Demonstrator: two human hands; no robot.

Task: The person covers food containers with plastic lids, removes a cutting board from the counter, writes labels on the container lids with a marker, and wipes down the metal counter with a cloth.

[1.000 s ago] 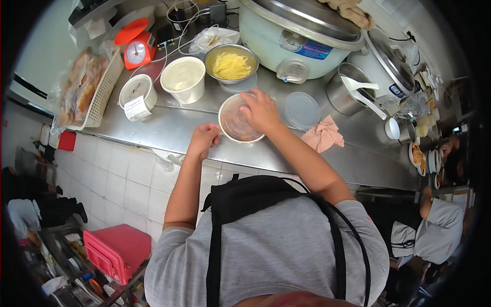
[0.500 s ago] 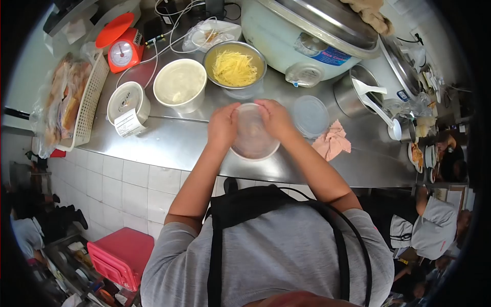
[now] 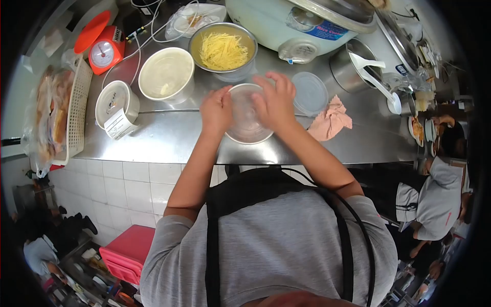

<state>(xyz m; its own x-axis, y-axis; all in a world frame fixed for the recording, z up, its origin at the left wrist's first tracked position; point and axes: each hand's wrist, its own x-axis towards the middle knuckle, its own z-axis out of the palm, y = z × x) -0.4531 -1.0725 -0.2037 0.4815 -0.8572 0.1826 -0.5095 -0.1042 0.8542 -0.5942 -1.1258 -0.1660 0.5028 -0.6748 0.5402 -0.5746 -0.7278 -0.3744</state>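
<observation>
A round tub with a translucent lid (image 3: 249,123) stands on the steel counter in front of me. My left hand (image 3: 217,110) is closed at its left rim, thumb and fingers pressed together there. My right hand (image 3: 276,100) is over the right side of the lid, fingers apart and slightly smeared by motion; whether it touches the lid I cannot tell. Just beyond the tub, a metal bowl of yellow shreds (image 3: 224,52) rests on a clear container. To the right lie a loose translucent lid (image 3: 310,94) and a crumpled pink cloth (image 3: 331,121).
Left on the counter are an open white tub (image 3: 166,77), a lidded tub with a paper label (image 3: 117,106), a red scale (image 3: 106,51) and a basket of bagged bread (image 3: 77,112). A rice cooker (image 3: 302,33) and metal pot (image 3: 348,74) stand behind. Other people are at the right.
Both hands gripped the tub's far rim before. My right hand has loosened and spread its fingers; my left has slid down the left side. The camera view has shifted slightly.
</observation>
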